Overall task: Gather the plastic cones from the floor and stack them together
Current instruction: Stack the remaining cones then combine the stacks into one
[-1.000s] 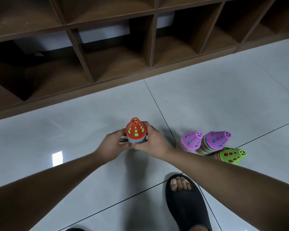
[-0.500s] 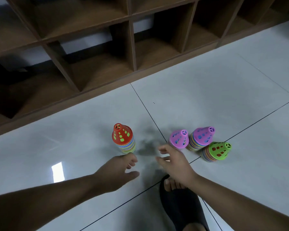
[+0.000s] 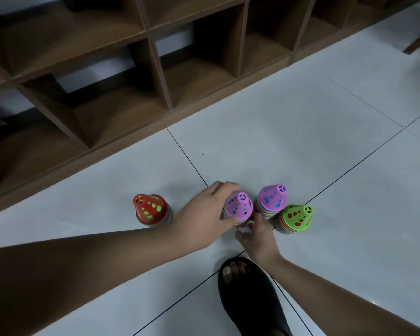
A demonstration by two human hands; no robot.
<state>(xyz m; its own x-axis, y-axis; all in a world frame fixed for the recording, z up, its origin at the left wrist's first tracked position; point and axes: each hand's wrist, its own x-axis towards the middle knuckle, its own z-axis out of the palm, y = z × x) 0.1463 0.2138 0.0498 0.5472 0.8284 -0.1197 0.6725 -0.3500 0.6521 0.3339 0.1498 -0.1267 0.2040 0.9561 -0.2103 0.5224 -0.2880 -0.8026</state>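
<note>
Several stacks of perforated plastic cones stand on the white tiled floor. A red-topped stack (image 3: 150,210) stands alone at the left. My left hand (image 3: 204,214) wraps the left side of a purple-topped stack (image 3: 239,208), and my right hand (image 3: 257,235) touches its base from the near side. Just right of it stands a second purple-topped stack (image 3: 272,197), and a green-topped stack (image 3: 295,218) leans beside that one. Both hands close around the same stack, which rests on the floor.
A dark wooden cubby shelf (image 3: 155,76) runs along the far side of the floor. My foot in a black sandal (image 3: 247,294) is planted just near of the cones. Open tile lies to the right and far right.
Both hands let go of the red-topped stack, drew back, then moved right and closed around the left purple-topped stack. The camera view shifted right.
</note>
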